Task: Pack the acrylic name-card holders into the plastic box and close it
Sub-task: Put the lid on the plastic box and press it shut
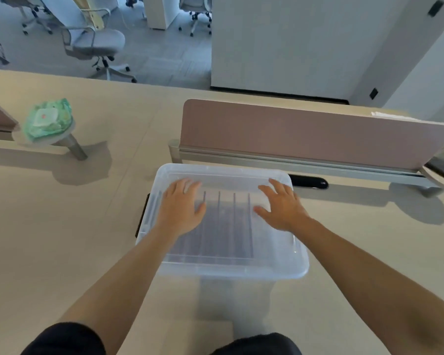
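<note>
The plastic box (237, 293) stands on the desk (62, 239), lid (228, 175) on; acrylic name-card holders (227, 226) show in rows through the lid. The left grip (181, 204) and right grip (280, 206) press flat on it, fingers spread.

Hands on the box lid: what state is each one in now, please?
Left hand: open, flat on the lid.
Right hand: open, flat on the lid.

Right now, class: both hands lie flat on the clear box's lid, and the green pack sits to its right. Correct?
Not quite. The head view shows the left hand and right hand flat on the lid, but the green pack sits to its left.
</note>
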`<state>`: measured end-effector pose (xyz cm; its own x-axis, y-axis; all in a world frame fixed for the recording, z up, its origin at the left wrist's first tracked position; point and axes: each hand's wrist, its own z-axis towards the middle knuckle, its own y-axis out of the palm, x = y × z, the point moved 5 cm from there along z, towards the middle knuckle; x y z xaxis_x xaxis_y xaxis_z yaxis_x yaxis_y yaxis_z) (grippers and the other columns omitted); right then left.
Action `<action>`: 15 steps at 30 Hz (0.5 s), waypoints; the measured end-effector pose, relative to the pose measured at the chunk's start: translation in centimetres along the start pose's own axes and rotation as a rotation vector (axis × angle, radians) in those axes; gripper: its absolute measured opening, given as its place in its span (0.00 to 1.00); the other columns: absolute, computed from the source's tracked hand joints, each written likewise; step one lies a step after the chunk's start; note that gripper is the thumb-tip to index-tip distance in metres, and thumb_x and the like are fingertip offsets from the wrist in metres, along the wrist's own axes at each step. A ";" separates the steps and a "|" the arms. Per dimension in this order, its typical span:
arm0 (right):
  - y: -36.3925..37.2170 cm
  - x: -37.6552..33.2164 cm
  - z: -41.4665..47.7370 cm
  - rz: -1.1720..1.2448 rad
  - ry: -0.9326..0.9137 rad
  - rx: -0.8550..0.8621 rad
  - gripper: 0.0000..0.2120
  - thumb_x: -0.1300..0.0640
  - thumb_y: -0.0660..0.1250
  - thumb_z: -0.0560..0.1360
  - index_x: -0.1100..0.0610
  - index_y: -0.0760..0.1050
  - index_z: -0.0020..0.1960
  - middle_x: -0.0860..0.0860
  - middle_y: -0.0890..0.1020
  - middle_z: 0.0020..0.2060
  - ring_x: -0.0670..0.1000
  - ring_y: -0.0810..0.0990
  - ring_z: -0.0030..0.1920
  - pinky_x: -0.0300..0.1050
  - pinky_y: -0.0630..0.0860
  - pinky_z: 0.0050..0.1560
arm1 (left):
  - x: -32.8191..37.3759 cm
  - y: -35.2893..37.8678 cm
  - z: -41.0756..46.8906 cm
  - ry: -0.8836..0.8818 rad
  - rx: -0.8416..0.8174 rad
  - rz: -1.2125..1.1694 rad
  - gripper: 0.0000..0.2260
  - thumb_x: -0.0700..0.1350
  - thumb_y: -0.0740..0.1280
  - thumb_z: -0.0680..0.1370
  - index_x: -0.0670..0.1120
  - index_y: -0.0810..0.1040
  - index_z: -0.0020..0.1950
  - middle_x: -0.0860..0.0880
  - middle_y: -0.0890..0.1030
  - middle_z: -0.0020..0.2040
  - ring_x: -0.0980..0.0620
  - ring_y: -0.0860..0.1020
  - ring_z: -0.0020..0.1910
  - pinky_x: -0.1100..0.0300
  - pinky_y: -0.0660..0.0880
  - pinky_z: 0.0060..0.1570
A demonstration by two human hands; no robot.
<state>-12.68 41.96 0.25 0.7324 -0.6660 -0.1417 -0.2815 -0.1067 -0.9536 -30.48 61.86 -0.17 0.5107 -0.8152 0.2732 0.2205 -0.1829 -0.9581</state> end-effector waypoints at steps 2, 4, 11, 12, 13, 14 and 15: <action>-1.2 2.8 -0.4 0.090 0.180 0.043 0.34 0.37 0.59 0.79 0.50 0.56 0.79 0.57 0.57 0.78 0.62 0.58 0.76 0.59 0.59 0.74 | -3.1 -1.3 -0.2 -0.170 0.080 -0.026 0.27 0.56 0.63 0.76 0.46 0.68 0.72 0.39 0.69 0.70 0.35 0.67 0.67 0.41 0.67 0.65; -1.0 5.5 -1.1 0.247 0.345 0.060 0.38 0.37 0.62 0.77 0.54 0.55 0.79 0.61 0.61 0.76 0.64 0.63 0.74 0.62 0.64 0.71 | -6.3 -0.9 -0.9 -0.439 -0.024 -0.083 0.33 0.63 0.61 0.75 0.49 0.60 0.76 0.38 0.65 0.72 0.35 0.64 0.69 0.42 0.65 0.67; 4.6 6.7 -4.4 1.011 0.768 0.066 0.47 0.36 0.71 0.71 0.63 0.55 0.76 0.60 0.71 0.67 0.64 0.74 0.63 0.58 0.73 0.56 | -8.7 1.0 -3.1 -0.709 -0.187 -0.437 0.49 0.75 0.64 0.67 0.48 0.53 0.77 0.38 0.64 0.72 0.35 0.69 0.67 0.43 0.69 0.61; 4.9 6.7 -4.6 1.078 0.793 0.074 0.44 0.36 0.72 0.71 0.66 0.62 0.72 0.60 0.75 0.62 0.62 0.77 0.56 0.55 0.73 0.51 | -9.1 1.0 -3.1 -0.754 -0.194 -0.519 0.51 0.74 0.67 0.66 0.46 0.53 0.78 0.39 0.65 0.72 0.37 0.70 0.67 0.46 0.69 0.59; 4.8 6.7 -4.7 1.093 0.789 0.068 0.41 0.36 0.72 0.70 0.67 0.67 0.67 0.59 0.78 0.56 0.60 0.79 0.50 0.52 0.73 0.45 | -9.6 1.1 -3.3 -0.809 -0.216 -0.601 0.54 0.74 0.69 0.63 0.44 0.55 0.77 0.40 0.68 0.72 0.37 0.71 0.67 0.48 0.69 0.56; 4.9 6.8 -4.7 1.089 0.763 0.051 0.38 0.36 0.72 0.70 0.67 0.72 0.63 0.59 0.80 0.52 0.58 0.79 0.45 0.49 0.73 0.41 | -10.4 1.4 -3.3 -0.860 -0.247 -0.656 0.57 0.77 0.69 0.59 0.41 0.59 0.76 0.39 0.72 0.69 0.37 0.74 0.65 0.49 0.72 0.53; 4.7 6.8 -4.7 1.076 0.734 0.032 0.34 0.36 0.72 0.71 0.66 0.75 0.59 0.58 0.81 0.48 0.57 0.80 0.43 0.48 0.74 0.37 | -10.9 1.4 -3.6 -0.888 -0.284 -0.677 0.59 0.79 0.69 0.54 0.39 0.66 0.72 0.38 0.76 0.65 0.36 0.77 0.61 0.50 0.75 0.48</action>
<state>-11.94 33.47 -3.89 -0.3605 -0.6528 -0.6663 -0.4891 0.7405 -0.4609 -38.66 68.50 -4.79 0.7888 0.1514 0.5957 0.5357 -0.6445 -0.5456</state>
